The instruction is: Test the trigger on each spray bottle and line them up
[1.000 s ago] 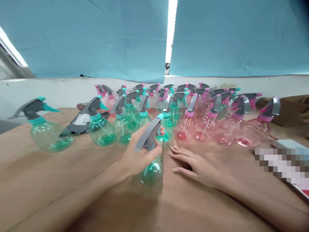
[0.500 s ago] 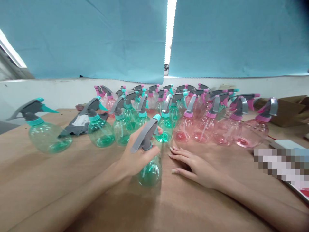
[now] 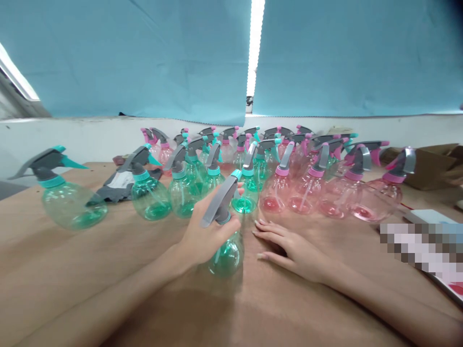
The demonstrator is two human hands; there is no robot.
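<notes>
Spray bottle of clear green plastic, its grey trigger head tipped with turquoise, sits in the left hand over the middle of the table; the grip is closed around the neck, thumb on the near side, fingertips showing past the trigger; I cannot tell whether the base touches the wood; the right hand lies palm down on the tabletop just beside that bottle, its grasp loose and wide, fingers slightly apart.

Beyond both hands a front row crosses the table, green bottles left of the middle and pink bottles right of it, with more of both colours crowded back towards the far edge; another green bottle stands apart by the left edge; a dark package lies flat between it and the row; a brown box sits towards the far right corner, a white box nearer along the right; blue curtains hang above the white wall, a bright strip of light between them.
</notes>
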